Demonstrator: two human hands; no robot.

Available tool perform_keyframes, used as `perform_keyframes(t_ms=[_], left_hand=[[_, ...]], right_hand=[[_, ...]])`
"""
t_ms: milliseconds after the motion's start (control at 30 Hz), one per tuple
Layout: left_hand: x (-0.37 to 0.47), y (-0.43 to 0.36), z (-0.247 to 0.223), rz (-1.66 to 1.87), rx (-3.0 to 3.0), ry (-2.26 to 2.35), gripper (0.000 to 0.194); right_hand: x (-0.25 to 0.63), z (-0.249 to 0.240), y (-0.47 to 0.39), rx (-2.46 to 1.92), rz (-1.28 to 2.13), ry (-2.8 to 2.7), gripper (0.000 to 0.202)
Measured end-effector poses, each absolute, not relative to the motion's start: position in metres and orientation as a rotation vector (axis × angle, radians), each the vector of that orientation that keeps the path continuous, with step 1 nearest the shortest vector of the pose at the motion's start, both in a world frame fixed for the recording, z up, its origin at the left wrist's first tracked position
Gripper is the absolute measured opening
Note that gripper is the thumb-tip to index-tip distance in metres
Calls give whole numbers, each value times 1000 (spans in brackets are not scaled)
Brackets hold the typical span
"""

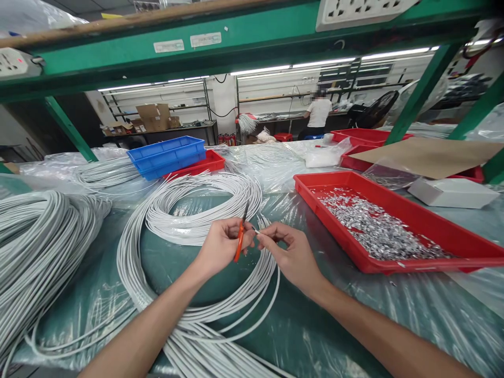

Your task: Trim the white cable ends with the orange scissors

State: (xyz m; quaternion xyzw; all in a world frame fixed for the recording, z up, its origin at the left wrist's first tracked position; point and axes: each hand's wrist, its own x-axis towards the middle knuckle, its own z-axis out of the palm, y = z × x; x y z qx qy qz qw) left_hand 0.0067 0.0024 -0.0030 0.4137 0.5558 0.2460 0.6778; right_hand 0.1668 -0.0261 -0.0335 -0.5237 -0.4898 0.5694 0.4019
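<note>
Left hand (pixel 222 247): grip clamped on orange-handled scissors (pixel 240 239), blades up. Right hand (pixel 289 252): fingertips pinched together on a white cable end (pixel 256 231), over the cable coil (pixel 197 210) mid-surface, beside red tray (pixel 346 241).

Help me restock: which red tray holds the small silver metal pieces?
The red tray nearest the right hand. Silver pieces cover its floor; the far red trays sit under cardboard or a blue tray.
</note>
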Motion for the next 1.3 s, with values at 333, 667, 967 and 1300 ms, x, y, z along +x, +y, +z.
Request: perform_keyframes(t_ms=[333,667,967,1300], left_hand=[[6,4,-1,491,898,1264,7],[4,4,-2,535,831,1220,17],[7,5,2,543,817,1231,21],[6,4,-1,558,869,1205,23]], right_hand=[[168,-33,-30,-1392,1140,-1530,14],[169,-30,-29,-1348,1192,-1505,14],[169,-34,-27,-1282,1400,-1378,20],[170,-34,-28,-1296,1477,-1352,27]])
